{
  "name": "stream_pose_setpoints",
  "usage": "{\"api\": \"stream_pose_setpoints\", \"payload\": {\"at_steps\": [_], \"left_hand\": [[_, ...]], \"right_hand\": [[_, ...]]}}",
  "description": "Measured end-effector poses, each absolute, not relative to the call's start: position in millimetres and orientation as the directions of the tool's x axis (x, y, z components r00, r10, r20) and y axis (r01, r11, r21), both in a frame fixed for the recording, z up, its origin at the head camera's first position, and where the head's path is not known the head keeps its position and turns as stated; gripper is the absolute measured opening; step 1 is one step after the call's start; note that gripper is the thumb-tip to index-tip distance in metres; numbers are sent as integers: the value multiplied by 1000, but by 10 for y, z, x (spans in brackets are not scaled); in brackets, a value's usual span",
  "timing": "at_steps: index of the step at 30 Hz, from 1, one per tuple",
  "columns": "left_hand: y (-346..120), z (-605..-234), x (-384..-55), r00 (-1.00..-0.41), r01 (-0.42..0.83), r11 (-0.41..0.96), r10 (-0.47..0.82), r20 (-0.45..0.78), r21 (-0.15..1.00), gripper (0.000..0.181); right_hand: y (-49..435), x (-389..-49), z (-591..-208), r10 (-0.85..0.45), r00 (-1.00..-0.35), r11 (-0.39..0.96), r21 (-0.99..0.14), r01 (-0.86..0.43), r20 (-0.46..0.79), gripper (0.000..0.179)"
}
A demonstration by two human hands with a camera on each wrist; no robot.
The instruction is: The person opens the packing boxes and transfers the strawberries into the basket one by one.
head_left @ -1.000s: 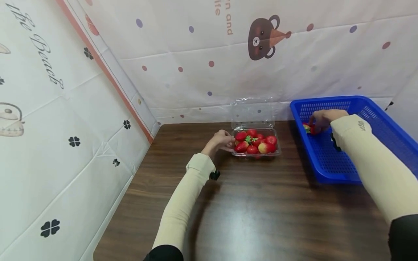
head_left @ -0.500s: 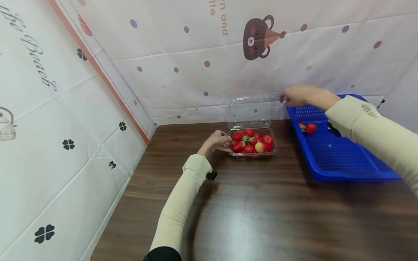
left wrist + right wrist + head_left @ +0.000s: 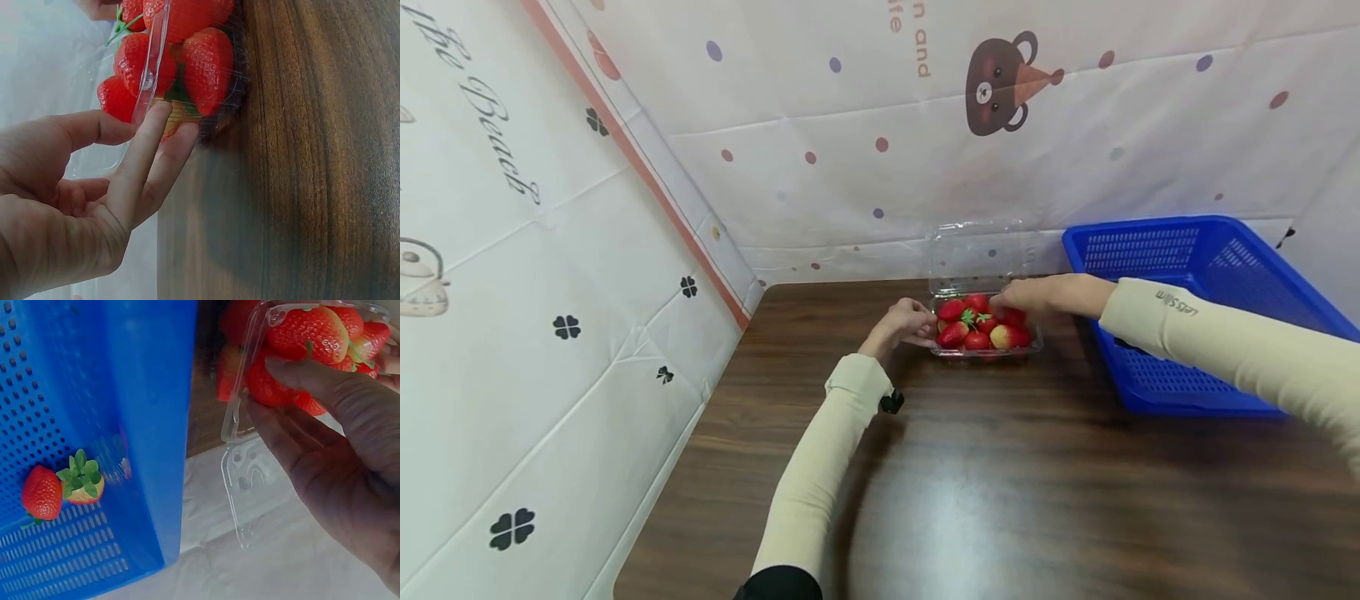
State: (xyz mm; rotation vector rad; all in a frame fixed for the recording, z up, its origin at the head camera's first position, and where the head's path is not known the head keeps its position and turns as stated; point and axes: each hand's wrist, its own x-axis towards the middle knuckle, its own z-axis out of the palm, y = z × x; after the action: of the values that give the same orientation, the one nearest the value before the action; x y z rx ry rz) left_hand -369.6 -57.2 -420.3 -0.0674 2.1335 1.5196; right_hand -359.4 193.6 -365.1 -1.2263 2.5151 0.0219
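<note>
A clear plastic clamshell box [image 3: 947,354] heaped with red strawberries [image 3: 976,340] sits on the table, its lid [image 3: 973,250] raised at the back. My left hand [image 3: 904,325] pinches the box's left side: in the left wrist view the thumb lies at the rim [image 3: 150,75] and two fingertips touch the outer wall. At the box's right end, my right hand [image 3: 1037,296] reaches over the rim. Seen from the right wrist, its thumb and fingers pinch a strawberry [image 3: 261,384] among the others in the box.
Right of the box stands a blue perforated basket [image 3: 1138,254], partly covered by the right sleeve. Two strawberries [image 3: 42,495] lie in its corner in the right wrist view. A white patterned cloth [image 3: 820,92] hangs behind the brown wooden table [image 3: 790,417].
My right hand has left the basket, passed over its rim to the left, and come down at the box. Two strawberries stayed in the basket. The left hand kept its hold.
</note>
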Motion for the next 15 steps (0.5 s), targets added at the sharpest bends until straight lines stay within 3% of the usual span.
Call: {"api": "stream_pose_setpoints", "payload": {"at_steps": [8, 15], "left_hand": [[-599, -4199, -3689, -871, -324, 364, 245, -426, 873, 31], [-610, -4221, -3688, -867, -327, 375, 244, -433, 867, 30]], "right_hand": [[1858, -3613, -3611, -688, -614, 692, -94, -716, -388, 38], [2005, -3673, -3303, -738, -623, 672, -193, -715, -259, 41]]}}
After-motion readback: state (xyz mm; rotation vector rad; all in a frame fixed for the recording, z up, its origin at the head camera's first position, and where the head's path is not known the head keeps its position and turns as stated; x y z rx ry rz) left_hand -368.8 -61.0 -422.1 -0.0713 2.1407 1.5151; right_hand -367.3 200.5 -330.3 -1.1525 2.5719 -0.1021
